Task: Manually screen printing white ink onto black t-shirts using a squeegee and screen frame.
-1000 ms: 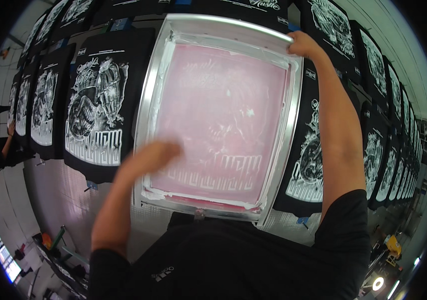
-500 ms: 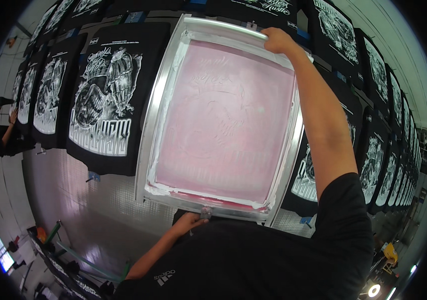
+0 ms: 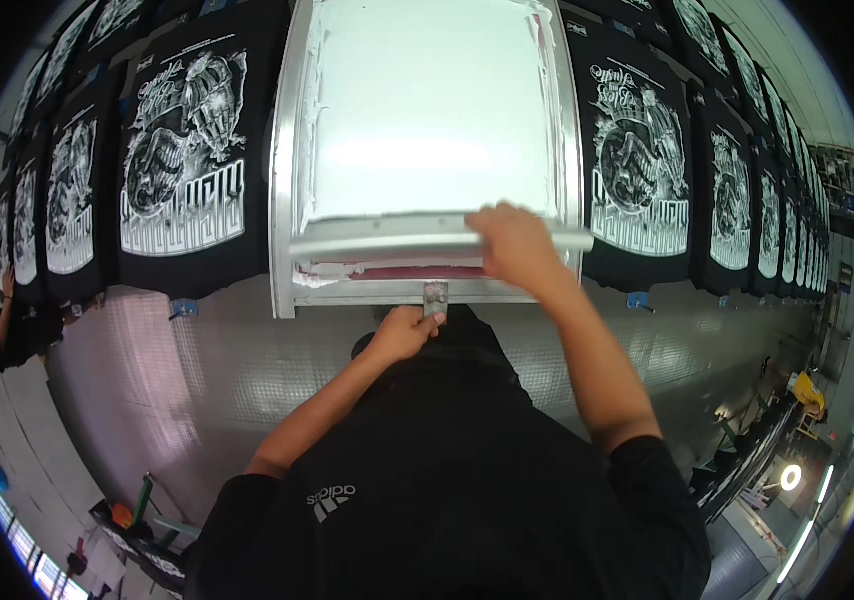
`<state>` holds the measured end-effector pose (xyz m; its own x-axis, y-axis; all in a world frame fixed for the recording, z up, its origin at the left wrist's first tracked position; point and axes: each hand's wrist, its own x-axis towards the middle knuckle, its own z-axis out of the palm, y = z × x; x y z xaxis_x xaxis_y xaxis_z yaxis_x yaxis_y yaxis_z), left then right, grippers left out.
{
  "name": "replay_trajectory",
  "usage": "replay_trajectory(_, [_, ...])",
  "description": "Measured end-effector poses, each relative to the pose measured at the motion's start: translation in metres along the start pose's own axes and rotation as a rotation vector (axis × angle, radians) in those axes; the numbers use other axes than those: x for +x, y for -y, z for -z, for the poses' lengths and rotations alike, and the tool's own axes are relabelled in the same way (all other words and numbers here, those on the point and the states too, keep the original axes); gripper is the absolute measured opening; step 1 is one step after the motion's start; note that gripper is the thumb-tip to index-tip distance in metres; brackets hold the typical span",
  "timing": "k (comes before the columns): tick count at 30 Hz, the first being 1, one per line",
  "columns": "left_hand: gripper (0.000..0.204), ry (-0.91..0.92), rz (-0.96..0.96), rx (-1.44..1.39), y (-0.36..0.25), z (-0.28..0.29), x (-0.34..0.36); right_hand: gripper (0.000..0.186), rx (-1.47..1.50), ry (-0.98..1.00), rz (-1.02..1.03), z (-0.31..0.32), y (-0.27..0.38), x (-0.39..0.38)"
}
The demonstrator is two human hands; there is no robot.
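A metal-framed printing screen (image 3: 285, 190) lies in front of me, its mesh covered by a smooth layer of white ink (image 3: 432, 110). Across its near end runs a long metal squeegee (image 3: 377, 241). My right hand (image 3: 522, 248) is closed over the squeegee's bar, right of centre, slightly blurred. A pink-red strip of mesh (image 3: 417, 271) shows on the near side of the bar. Below, my left hand (image 3: 405, 333) grips a small grey metal tab (image 3: 436, 298) at the middle of the frame's near edge. The squeegee's blade is hidden.
Black printed shirts (image 3: 187, 160) lie in a row on the left, and more shirts (image 3: 639, 170) on the right. Small blue clamps (image 3: 184, 308) stick out below them. Another person (image 3: 7, 320) works at the far left. Metal plate flooring (image 3: 217, 380) runs behind the near edge.
My right hand has pulled the squeegee from the screen's far end to its near end. The pink mesh is now covered white. My left hand stays at the tab, and my view has shifted.
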<state>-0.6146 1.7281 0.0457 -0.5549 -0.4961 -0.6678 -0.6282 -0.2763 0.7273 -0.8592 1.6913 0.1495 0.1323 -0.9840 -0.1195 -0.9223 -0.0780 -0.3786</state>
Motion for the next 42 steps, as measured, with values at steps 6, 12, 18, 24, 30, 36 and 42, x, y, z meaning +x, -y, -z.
replay_trajectory(6, [0.040,0.101,0.143,0.300,-0.034,0.000,-0.009,0.031,0.075,-0.090,-0.031,-0.024,0.043,-0.077])
replay_trajectory(12, [0.058,-0.054,0.153,0.314,-0.043,-0.001,-0.022,0.032,-0.016,-0.141,-0.021,0.011,0.021,-0.070])
replay_trajectory(18, [0.028,-0.421,-0.056,0.141,-0.024,0.050,-0.076,0.031,0.151,-0.072,-0.241,0.034,-0.092,-0.097])
replay_trajectory(24, [0.045,-1.149,-0.096,0.033,0.044,0.190,-0.045,0.037,0.943,-0.131,-0.421,-0.006,-0.131,-0.079])
replay_trajectory(30, [0.051,-0.885,-0.085,-0.187,0.023,0.170,0.000,0.036,1.174,-0.224,-0.449,-0.010,-0.162,-0.095])
replay_trajectory(36, [0.054,-0.908,-0.067,-0.197,-0.028,0.053,0.010,0.036,1.245,-0.245,-0.520,0.059,-0.239,-0.178])
replay_trajectory(42, [0.053,-0.799,-0.125,-0.152,-0.139,-0.118,0.090,0.035,1.215,-0.359,-0.539,0.090,-0.390,-0.309])
